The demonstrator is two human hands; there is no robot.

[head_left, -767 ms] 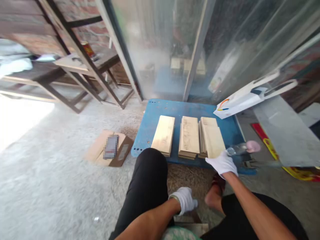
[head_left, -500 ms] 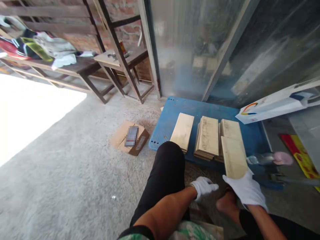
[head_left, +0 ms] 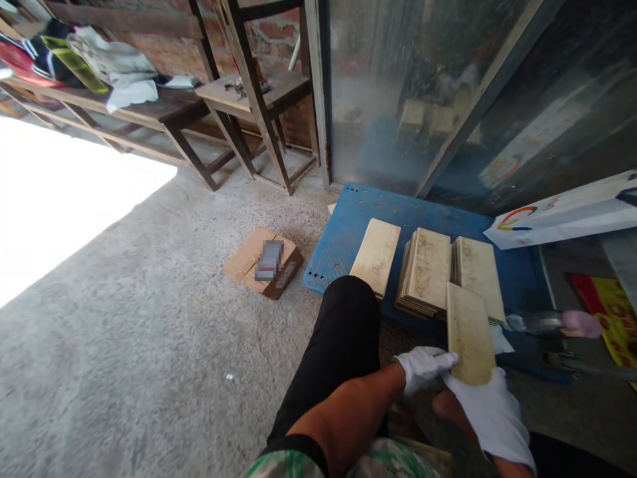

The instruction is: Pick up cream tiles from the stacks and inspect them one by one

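Strong daylight from the left, wide-lens bend at the edges

Sunlight blows out the concrete floor [head_left: 64, 206] into a white patch with a soft border, while the rest of the scene sits in even, shaded light. Soft, dark shadow gathers under the wooden counter [head_left: 169, 109], whose legs lean sharply with the wide-angle distortion. The translucent door panel [head_left: 423, 99] gives back a hazy, milky glare and dim reflections. A pixelated blur block hides the label on the cardboard sheet [head_left: 263, 262]. The pale wooden board [head_left: 470, 332] looks reasonably sharp, with no heavy motion smear.
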